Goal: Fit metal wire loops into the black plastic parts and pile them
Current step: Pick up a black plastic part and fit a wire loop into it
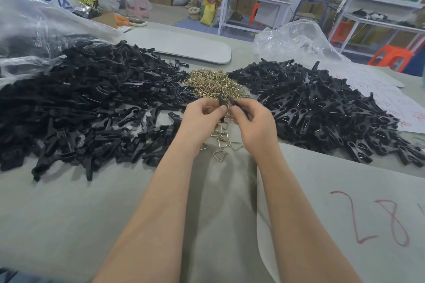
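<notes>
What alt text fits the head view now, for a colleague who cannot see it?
The left hand and right hand meet over a grey table, each pinching a black plastic part. Just beyond them lies a heap of brass-coloured wire loops, flanked by a left pile of black parts and a right pile.
</notes>
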Motion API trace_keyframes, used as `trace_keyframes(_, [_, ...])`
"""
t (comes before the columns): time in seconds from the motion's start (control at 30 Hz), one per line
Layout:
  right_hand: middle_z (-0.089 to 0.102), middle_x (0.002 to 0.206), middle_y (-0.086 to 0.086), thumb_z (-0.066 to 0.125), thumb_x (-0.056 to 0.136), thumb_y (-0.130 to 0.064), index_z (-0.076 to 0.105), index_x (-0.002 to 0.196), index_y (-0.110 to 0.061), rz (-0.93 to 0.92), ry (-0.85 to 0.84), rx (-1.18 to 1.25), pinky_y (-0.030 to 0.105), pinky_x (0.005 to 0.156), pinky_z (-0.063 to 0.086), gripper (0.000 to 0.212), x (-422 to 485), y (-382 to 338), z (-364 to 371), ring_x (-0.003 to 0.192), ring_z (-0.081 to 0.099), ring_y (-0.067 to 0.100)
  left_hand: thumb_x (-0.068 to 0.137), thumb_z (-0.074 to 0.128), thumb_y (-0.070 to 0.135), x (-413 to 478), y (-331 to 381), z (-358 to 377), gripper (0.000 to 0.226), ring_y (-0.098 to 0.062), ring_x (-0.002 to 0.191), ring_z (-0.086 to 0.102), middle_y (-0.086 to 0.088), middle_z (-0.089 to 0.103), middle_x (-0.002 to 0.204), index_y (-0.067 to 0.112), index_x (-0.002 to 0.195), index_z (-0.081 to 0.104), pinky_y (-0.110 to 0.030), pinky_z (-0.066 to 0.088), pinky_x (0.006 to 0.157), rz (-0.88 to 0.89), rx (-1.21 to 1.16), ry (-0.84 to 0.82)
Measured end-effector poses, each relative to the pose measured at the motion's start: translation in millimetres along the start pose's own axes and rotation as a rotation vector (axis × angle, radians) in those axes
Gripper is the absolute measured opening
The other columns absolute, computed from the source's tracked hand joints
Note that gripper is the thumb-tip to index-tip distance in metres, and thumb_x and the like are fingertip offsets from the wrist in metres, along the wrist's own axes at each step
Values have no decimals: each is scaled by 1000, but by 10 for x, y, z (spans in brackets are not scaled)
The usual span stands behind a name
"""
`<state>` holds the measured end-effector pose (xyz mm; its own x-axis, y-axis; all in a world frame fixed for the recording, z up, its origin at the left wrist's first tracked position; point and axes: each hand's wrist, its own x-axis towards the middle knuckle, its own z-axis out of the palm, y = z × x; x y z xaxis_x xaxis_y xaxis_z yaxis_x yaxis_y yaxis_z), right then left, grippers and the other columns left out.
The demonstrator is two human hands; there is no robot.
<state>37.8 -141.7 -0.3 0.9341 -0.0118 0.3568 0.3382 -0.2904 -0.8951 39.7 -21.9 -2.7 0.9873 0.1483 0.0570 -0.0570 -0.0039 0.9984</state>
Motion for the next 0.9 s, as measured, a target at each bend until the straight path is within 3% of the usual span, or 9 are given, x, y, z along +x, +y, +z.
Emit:
trace_keyframes(0.1, [66,93,-5,52,95,-16,47,94,-32,-12,123,3,11,83,45,17,-15,6,-23,95,63,10,88,66,20,6,1,1,8,-14,84,63,-8,69,102,23,94,61,-31,55,83,-34,-30,6])
trace_keyframes(0.17, [57,85,-7,55,94,-21,49,95,-36,-70,161,-70,5,70,39,17,-8,13,-51,82,56,5,88,67,20,10,0,5,13,-11,85,63,-7,69,103,19,100,63,-24,54,75,-49,-62,-3])
trace_keyframes(0.27, [48,64,-2,59,92,-24,56,97,-32,-66,157,-92,15,57,35,10,3,30,-92,58,43,5,88,66,19,14,-1,9,18,-10,84,63,-6,69,101,15,105,64,-21,51,70,-65,-95,-11])
trace_keyframes(0.33, [53,60,-2,57,93,-17,57,99,-26,-2,116,2,19,58,40,11,0,22,-96,53,47,6,88,66,18,12,2,10,14,-11,83,63,-6,69,99,17,101,63,-23,51,71,-67,-99,-16])
trace_keyframes(0.43, [65,77,2,48,91,0,58,103,-18,82,33,130,30,71,55,24,-6,-32,-72,66,60,7,88,66,17,13,2,6,8,-8,77,62,0,68,89,21,95,63,-23,52,72,-65,-90,-21])
trace_keyframes(0.57, [65,82,3,51,92,-5,58,102,-15,84,0,164,44,82,53,16,-28,-65,-47,75,60,13,89,65,16,8,-3,-1,9,-5,73,61,6,66,82,25,90,63,-21,51,70,-47,-73,-30])
trace_keyframes(0.67, [64,86,11,51,91,-1,53,99,-14,27,1,64,49,84,52,15,-39,-50,-42,78,60,22,88,65,15,-2,-5,0,16,-7,73,61,9,67,76,30,83,64,-28,54,78,-24,-54,-39])
trace_keyframes(0.8, [65,87,-6,55,90,-2,47,105,-14,-5,16,39,18,78,51,20,-27,-8,-35,81,63,6,87,65,14,-12,-5,-3,23,-8,74,61,17,68,63,32,74,66,-35,52,86,-3,-30,-47])
trace_keyframes(0.9, [64,94,-10,55,90,-4,54,114,-12,-15,27,-12,7,76,45,25,-5,20,-48,89,61,-3,87,65,13,-17,-6,-4,22,-7,74,61,19,68,62,32,74,65,-35,51,88,11,-22,-46])
